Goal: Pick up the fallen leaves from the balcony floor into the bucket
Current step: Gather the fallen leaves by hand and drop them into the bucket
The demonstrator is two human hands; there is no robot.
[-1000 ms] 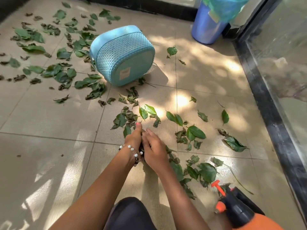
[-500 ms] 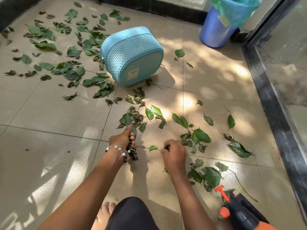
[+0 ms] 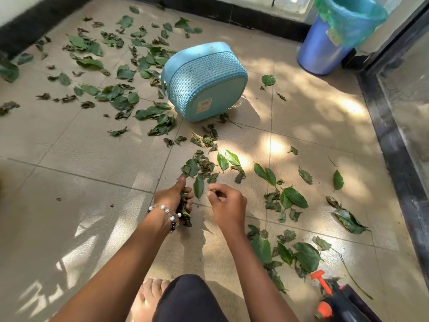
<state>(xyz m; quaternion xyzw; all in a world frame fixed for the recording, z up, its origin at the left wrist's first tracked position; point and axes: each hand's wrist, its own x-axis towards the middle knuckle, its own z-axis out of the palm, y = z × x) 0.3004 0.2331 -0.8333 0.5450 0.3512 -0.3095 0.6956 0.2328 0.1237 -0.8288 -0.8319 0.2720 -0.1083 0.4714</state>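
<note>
Your left hand (image 3: 173, 198) is curled tight round a bunch of leaves (image 3: 184, 212), serving as the store so that you need not go to the bucket for each one. Your right hand (image 3: 226, 202) does the gathering: its fingers are curled with the tips drawn together, as if pinching something small, though I cannot tell whether a leaf is actually between them. A single leaf (image 3: 199, 187) sits just between the two hands. The blue bucket (image 3: 205, 83) lies tipped on its side ahead of you (its mouth faces away, so you will probably need to right it). Most fallen leaves (image 3: 111, 94) are scattered on the balcony floor (image 3: 76, 163) beyond it, so much remains
</note>
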